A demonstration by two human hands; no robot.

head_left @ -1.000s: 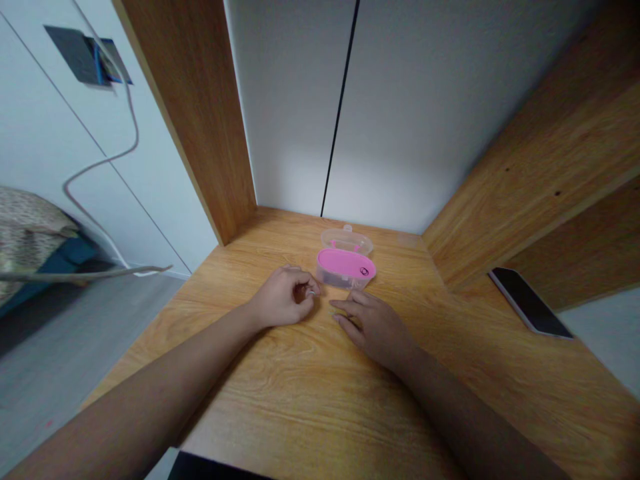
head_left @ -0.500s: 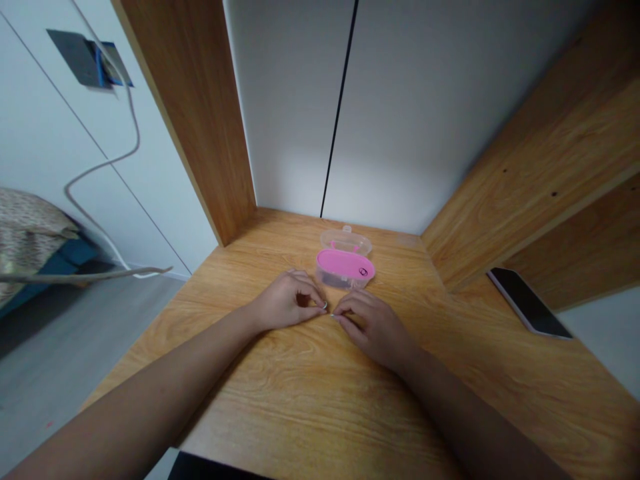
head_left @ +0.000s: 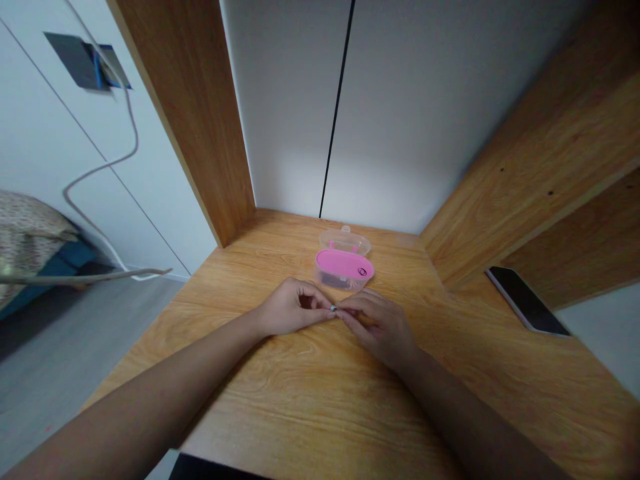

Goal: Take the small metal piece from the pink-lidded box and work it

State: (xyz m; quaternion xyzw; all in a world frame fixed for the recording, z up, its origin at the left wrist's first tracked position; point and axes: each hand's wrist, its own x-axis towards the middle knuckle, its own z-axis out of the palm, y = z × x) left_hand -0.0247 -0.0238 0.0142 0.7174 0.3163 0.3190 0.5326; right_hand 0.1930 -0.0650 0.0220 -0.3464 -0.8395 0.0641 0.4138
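My left hand (head_left: 293, 308) pinches a tiny silvery, ring-like piece (head_left: 333, 309) between thumb and forefinger, just above the wooden table. The fingertips of my right hand (head_left: 380, 327) meet it from the other side, closed in a pinch on something small and pale, mostly hidden. Just beyond the hands is a clear plastic case with a pink inner tray (head_left: 337, 261). On the right end of that tray lies a small black loop (head_left: 363, 272). The case's clear lid (head_left: 345, 241) is folded back behind it.
A dark-screened phone (head_left: 527, 301) lies on the table (head_left: 280, 400) at the right, beside a wooden side panel (head_left: 530, 180). Another wooden panel (head_left: 195, 120) stands at the left. White panels close off the back. A white cable (head_left: 131, 120) hangs at the far left.
The hands were slightly apart, each pinching a tiny piece. Now their fingertips have come together, the left having moved a little to the right. The case has stayed put.
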